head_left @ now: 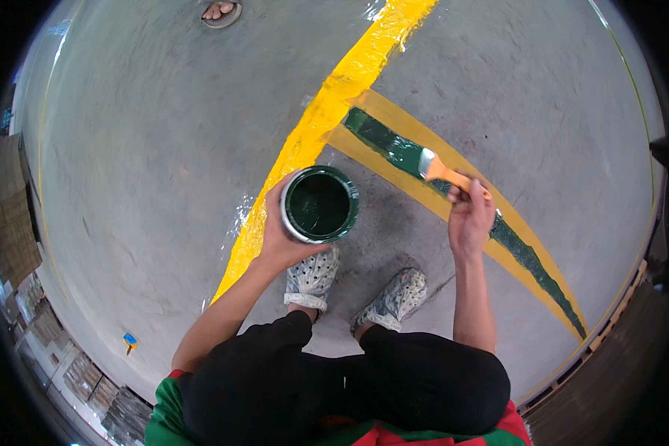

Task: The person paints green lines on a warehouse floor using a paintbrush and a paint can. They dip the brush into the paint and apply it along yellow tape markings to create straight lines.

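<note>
My left hand (279, 234) is wrapped round an open can of dark green paint (320, 204), held out over the floor above my left shoe. In my right hand (471, 219) is a paintbrush (446, 173) with an orange handle and a metal ferrule. Its bristle end lies over a green painted stripe (383, 137) on the floor; whether the tips touch is hard to make out. Bands of tan masking tape (416, 128) border that stripe on both sides. The stripe runs from a broad yellow line (316, 134) toward the lower right.
Spotted clogs (394, 297) are on my feet, close to the stripe. A small blue and yellow brush (130, 342) lies at the lower left. Another person's sandalled foot (219, 11) shows at the top. Stacked goods (11, 208) stand along the left edge.
</note>
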`<state>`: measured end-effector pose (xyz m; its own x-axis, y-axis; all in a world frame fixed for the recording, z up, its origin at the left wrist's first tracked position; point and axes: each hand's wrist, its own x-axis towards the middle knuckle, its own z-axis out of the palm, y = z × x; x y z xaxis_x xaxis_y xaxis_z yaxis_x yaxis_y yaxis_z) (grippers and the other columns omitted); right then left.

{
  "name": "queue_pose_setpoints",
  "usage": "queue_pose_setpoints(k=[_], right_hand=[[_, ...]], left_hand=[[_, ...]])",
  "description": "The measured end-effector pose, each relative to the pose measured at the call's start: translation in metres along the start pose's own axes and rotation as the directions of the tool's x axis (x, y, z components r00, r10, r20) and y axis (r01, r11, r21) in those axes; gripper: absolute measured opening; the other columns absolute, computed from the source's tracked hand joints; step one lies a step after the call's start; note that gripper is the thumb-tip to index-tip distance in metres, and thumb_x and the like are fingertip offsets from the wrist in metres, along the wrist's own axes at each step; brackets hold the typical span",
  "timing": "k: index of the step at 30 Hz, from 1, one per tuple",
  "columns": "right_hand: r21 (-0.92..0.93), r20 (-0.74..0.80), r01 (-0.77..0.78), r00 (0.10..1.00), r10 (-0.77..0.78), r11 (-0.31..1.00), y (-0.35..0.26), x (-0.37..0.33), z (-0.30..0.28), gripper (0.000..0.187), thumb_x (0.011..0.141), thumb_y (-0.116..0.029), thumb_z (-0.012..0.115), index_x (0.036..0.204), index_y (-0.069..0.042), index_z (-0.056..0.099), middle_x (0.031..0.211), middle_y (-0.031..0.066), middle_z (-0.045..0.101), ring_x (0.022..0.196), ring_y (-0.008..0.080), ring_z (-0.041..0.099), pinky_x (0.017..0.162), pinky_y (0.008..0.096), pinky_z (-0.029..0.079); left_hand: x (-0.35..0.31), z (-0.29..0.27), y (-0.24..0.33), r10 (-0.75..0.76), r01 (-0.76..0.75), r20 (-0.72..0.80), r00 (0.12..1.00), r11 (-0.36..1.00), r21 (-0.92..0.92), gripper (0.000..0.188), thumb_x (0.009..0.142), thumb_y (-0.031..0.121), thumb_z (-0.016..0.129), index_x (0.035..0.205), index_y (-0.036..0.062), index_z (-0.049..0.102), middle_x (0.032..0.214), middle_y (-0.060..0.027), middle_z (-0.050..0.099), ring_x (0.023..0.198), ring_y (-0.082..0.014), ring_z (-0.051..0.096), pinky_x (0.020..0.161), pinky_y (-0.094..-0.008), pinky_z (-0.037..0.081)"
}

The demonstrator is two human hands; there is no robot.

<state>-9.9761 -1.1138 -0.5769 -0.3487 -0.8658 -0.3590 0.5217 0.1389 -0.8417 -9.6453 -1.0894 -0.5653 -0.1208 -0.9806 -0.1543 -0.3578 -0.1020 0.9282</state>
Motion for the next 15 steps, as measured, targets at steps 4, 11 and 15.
queue_pose_setpoints(k=[4, 11, 15], right_hand=[[-0.366, 0.014, 0.123, 0.992, -0.127, 0.922, 0.041, 0.028, 0.039, 0.019, 0.103, -0.014, 0.059, 0.111, 0.003, 0.064, 0.098, 0.0132, 0.072, 0.080, 0.0201, 0.070, 0.071, 0.0333, 0.056], [-0.825, 0.330, 0.484, 0.831, -0.447, 0.292, 0.021, 0.010, 0.070, 0.012, 0.093, -0.008, 0.070, 0.101, 0.001, 0.067, 0.091, 0.0151, 0.071, 0.076, 0.0266, 0.071, 0.070, 0.0354, 0.056], [-0.761, 0.324, 0.495, 0.850, -0.415, 0.419, 0.023, 0.020, 0.091, 0.010, 0.093, -0.008, 0.070, 0.099, -0.001, 0.066, 0.089, 0.0154, 0.070, 0.072, 0.0275, 0.070, 0.065, 0.0365, 0.056]], left_hand=[[-0.024, -0.019, 0.002, -0.126, 0.131, -0.101, 0.987, 0.990, 0.049, 0.123, 0.053, 0.025, 0.101, 0.151, 0.0077, 0.028, 0.147, -0.0138, 0.046, 0.139, -0.0287, 0.047, 0.117, -0.0422, 0.037], [-0.039, -0.039, 0.003, -0.090, 0.108, -0.115, 0.989, 0.981, 0.158, 0.126, 0.055, 0.031, 0.101, 0.150, 0.0054, 0.023, 0.148, -0.0160, 0.043, 0.137, -0.0288, 0.047, 0.116, -0.0429, 0.038], [-0.041, -0.041, 0.005, -0.200, 0.205, -0.043, 0.979, 0.968, 0.146, 0.129, 0.055, 0.035, 0.101, 0.152, 0.0060, 0.022, 0.151, -0.0166, 0.039, 0.140, -0.0287, 0.044, 0.117, -0.0436, 0.037]])
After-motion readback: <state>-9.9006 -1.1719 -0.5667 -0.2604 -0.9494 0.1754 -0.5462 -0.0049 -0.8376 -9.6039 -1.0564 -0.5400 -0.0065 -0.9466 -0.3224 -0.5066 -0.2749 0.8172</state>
